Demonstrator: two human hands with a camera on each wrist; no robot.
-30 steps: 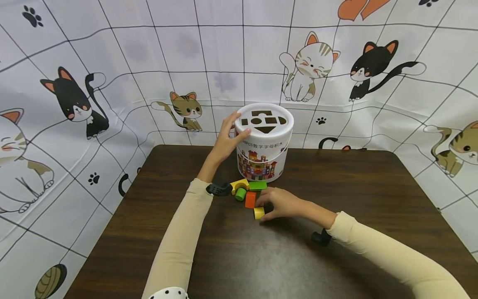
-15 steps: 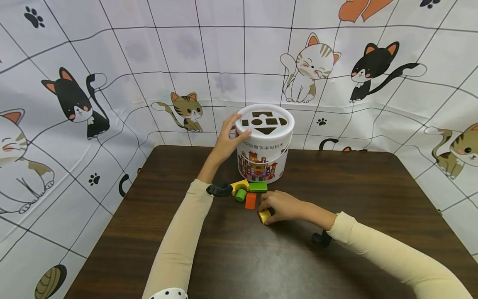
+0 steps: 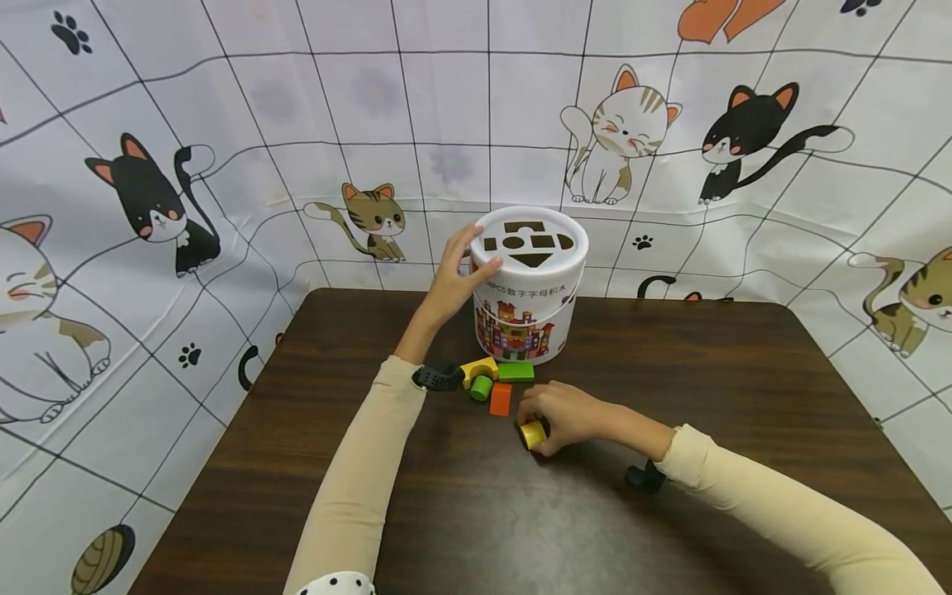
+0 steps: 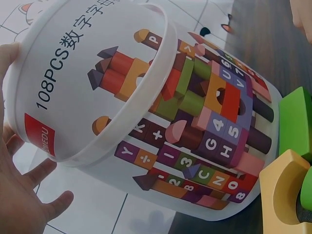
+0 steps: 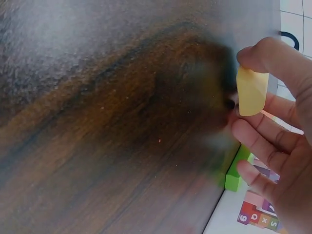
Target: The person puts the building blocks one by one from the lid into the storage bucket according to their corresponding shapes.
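A white bucket [image 3: 530, 289] with shape holes in its lid stands at the back of the dark table [image 3: 521, 512]; its printed wall [image 4: 146, 112] fills the left wrist view. My left hand [image 3: 452, 277] rests on the bucket's left rim, fingers spread along the lid edge. My right hand [image 3: 559, 417] pinches a yellow cylinder block [image 3: 531, 434], and in the right wrist view that yellow block [image 5: 251, 91] sits between thumb and fingers just above the tabletop. In front of the bucket lie a yellow arch [image 3: 478, 369], a green cylinder [image 3: 481, 387], a green bar [image 3: 516, 372] and an orange block [image 3: 501, 399].
A cat-print cloth [image 3: 223, 165] hangs behind and to both sides of the table. Black wrist mounts [image 3: 437, 378] sit on both forearms. The table's front and right parts show bare wood.
My right hand has closed round the yellow cylinder and drawn it slightly right and toward me, away from the orange block. The left hand stays on the bucket.
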